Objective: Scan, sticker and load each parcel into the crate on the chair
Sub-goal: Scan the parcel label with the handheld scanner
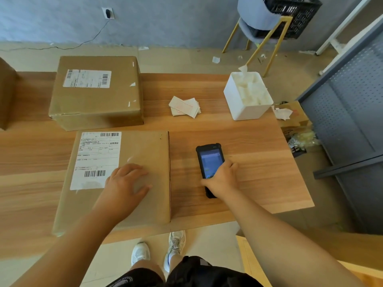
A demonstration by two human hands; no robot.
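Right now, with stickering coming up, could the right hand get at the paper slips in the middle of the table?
Probably, once it lets go: the right hand grips the scanner, but only bare table lies between it and the slips, and the white tub stands to their right.

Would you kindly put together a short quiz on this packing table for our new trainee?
1. True or false: the right hand grips the scanner.
2. The left hand rests flat on: A) the near parcel; B) the white tub; C) the sticker pile.
3. Fill in: the black crate stands on the ____.

Key: 1 true; 2 A; 3 chair.
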